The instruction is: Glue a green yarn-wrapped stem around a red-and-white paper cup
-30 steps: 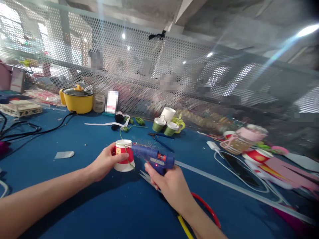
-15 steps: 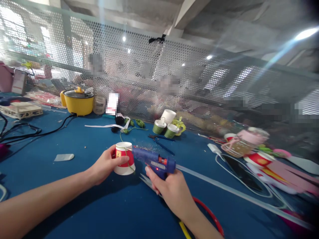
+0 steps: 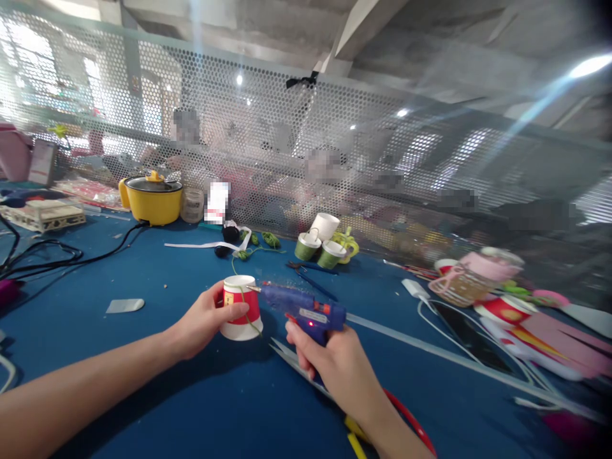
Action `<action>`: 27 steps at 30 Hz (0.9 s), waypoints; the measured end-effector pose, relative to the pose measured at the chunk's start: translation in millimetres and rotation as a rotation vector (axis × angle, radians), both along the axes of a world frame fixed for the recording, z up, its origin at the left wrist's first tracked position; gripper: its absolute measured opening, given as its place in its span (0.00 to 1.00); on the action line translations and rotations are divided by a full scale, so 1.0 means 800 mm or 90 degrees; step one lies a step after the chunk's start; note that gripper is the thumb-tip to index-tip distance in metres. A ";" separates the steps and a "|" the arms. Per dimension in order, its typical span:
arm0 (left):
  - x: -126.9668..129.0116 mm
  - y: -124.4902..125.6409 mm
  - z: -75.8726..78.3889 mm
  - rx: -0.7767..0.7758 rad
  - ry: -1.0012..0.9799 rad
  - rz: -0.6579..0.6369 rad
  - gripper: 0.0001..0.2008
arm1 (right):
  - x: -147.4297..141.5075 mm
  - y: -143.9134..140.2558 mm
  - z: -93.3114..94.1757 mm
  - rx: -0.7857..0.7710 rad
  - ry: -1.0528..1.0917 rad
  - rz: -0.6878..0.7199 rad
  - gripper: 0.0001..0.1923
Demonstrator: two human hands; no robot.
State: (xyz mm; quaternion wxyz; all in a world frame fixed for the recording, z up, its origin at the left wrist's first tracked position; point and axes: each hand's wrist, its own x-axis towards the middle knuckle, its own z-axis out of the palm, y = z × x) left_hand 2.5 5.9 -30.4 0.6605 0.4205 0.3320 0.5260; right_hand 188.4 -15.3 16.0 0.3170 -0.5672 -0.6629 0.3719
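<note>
My left hand (image 3: pixel 213 317) is closed around a red and white paper cup (image 3: pixel 243 328), which stands upside down. A strand of green yarn (image 3: pixel 234 264) runs over the cup's side, passes under my thumb, and trails back to small green yarn bundles (image 3: pixel 270 240). In my right hand (image 3: pixel 329 357) is a blue glue gun (image 3: pixel 294 299), its red light lit. The gun's nozzle points left, at the cup's upper right edge; I cannot tell whether it touches. A long clear glue stick (image 3: pixel 406 338) sticks out of the gun's back. Below my right hand lie scissors (image 3: pixel 296 363), partly hidden.
Behind the cup are blue pliers (image 3: pixel 310 279), green-wrapped cups (image 3: pixel 306 247) and white ribbon (image 3: pixel 201 244). A yellow electric pot (image 3: pixel 155 203) stands back left, its black cord (image 3: pixel 115 250) running left. On the right are a phone (image 3: pixel 471 335), white cables and a jar (image 3: pixel 461 280).
The glue gun's nozzle has shifted slightly right along the cup's upper edge, and my right hand has moved a little right. My left hand still holds the cup.
</note>
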 end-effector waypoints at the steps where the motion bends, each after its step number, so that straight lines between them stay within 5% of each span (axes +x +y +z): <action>1: 0.000 0.000 0.000 -0.001 -0.001 -0.001 0.22 | 0.000 0.000 0.000 0.001 -0.003 -0.001 0.19; 27: -0.001 -0.001 0.002 0.003 -0.015 -0.025 0.22 | 0.000 -0.001 0.006 -0.023 -0.001 0.012 0.19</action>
